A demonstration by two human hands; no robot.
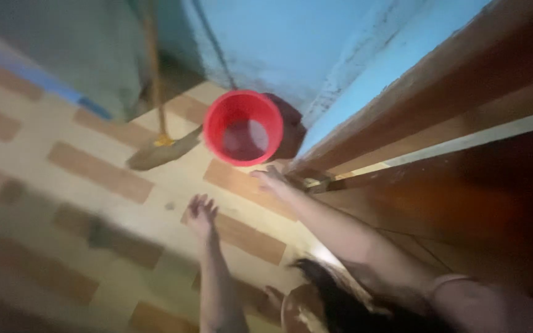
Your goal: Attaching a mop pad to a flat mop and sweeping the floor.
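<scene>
Neither hand grips anything at this moment. Right hand (271, 180) is stretched forward with its fingers loose and spread, and it ends just below the near rim of a red plastic bucket (243, 127); the picture is blurred there, so I cannot tell if the fingertips touch the rim or stay just apart from it. Left hand (200, 213) is open too, fingers spread, over the floor (94, 172), below and to the left of the right hand and well apart from the bucket. The bucket stands upright on the floor in the corner, straight ahead of the right hand. Its inside looks dark with a pale patch at the bottom, but the blur does not let me say if this is water or only the bare bottom. Behind the bucket, touching or almost touching it, there is a dark reddish-brown rounded thing (288, 126) that I cannot identify. Left of the bucket a broom (158, 148) rests with its head on the floor and its handle going up along the wall. Right of the right hand a brown wooden door (464, 123) runs along, and beyond the bucket there is a light blue wall (279, 43). The floor shows beige and brown rectangular tiles.
</scene>
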